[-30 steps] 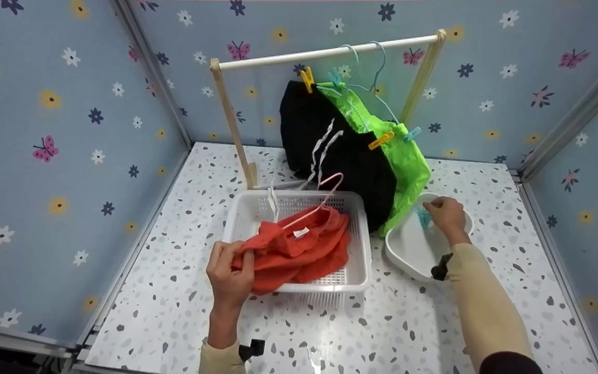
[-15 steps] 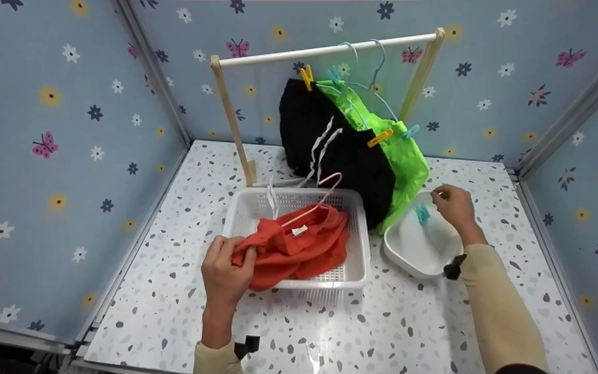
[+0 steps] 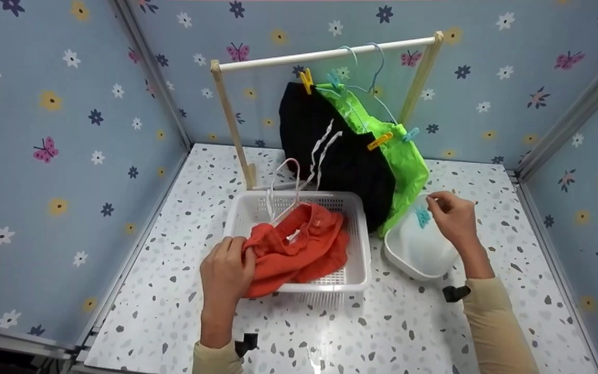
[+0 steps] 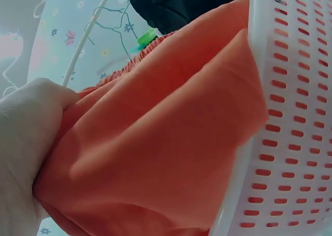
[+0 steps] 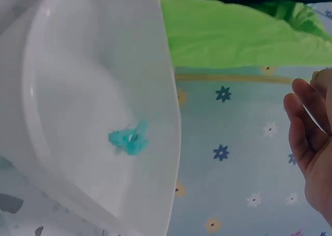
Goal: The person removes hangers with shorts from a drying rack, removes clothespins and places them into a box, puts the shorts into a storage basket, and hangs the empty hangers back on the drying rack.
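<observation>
My left hand (image 3: 226,267) grips the edge of a red-orange garment (image 3: 304,249) with a gathered waistband, bunched in a white perforated basket (image 3: 364,270). In the left wrist view the cloth (image 4: 171,137) stretches from the hand over the basket's rim. A pale pink hanger (image 3: 294,166) stands hook-up at the waistband, its lower part hidden by cloth. Over the far right edge of a white tub (image 3: 413,267) is my right hand (image 3: 454,215), thumb and fingertips close together; I cannot tell whether they hold anything. Small teal clothespins (image 5: 129,138) lie in the tub.
Behind the basket stands a rack with a white bar (image 3: 278,60). Black bottoms (image 3: 340,150) with white drawstrings and a bright green garment (image 3: 408,161) hang there on hangers, fixed with yellow clothespins (image 3: 380,141) and blue ones (image 3: 411,134). Patterned walls enclose the speckled table (image 3: 159,291).
My right hand has come up out of the tub toward its far right edge. The pink hanger's hook has swung left and more upright. My left hand keeps its grip on the garment.
</observation>
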`<state>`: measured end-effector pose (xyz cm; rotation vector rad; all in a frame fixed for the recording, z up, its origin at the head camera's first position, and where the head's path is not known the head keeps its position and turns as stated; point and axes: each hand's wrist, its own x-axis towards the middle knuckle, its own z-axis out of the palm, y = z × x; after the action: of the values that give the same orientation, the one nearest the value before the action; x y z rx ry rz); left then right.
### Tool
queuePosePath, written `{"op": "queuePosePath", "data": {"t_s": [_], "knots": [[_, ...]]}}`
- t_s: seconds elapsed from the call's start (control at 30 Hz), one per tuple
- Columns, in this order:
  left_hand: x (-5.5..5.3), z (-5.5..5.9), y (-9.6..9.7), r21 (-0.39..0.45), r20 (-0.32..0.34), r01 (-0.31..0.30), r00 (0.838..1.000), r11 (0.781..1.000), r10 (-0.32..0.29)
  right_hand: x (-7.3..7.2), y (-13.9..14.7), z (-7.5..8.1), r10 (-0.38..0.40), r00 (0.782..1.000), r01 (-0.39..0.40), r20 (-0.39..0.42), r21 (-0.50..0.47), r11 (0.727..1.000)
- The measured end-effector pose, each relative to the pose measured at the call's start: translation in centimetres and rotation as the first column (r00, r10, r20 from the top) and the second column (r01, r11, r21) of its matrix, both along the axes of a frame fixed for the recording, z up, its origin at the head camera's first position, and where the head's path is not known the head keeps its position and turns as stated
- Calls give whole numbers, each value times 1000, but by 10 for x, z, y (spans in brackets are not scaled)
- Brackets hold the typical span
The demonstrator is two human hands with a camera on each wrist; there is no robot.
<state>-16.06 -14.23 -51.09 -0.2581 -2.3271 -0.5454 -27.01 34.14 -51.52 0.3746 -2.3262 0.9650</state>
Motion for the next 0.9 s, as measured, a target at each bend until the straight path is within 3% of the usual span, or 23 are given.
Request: {"op": "queuePosePath", "data": {"t_s": [0.1,0.2,0.27,0.4,0.5,0.57,0.7,0.9], "knots": [[1,0,-1,-43,72,-11,997,999,14,19,-14,-1,68,996,-72,-57,-66,995],[2,1,-1,-87,173,-27,984,996,42,36,-27,-5,116,989,-126,-93,-111,986],[3,1,-1,-103,249,-40,966,994,65,48,-37,-6,126,985,-140,-114,-127,982],[1,0,0,-98,393,-65,914,993,98,72,-60,-2,143,978,-165,-152,-139,976],[1,-3,2,-110,456,-81,881,991,123,86,-76,-3,173,972,-196,-157,-139,971],[1,-5,3,-137,469,-97,870,986,151,89,-83,-7,197,968,-219,-154,-138,966],[1,-11,4,-176,451,-134,870,975,201,83,-89,-26,230,958,-252,-171,-122,960],[0,-20,0,-115,392,-125,906,985,160,76,-94,-49,233,956,-251,-180,-84,964]]}}
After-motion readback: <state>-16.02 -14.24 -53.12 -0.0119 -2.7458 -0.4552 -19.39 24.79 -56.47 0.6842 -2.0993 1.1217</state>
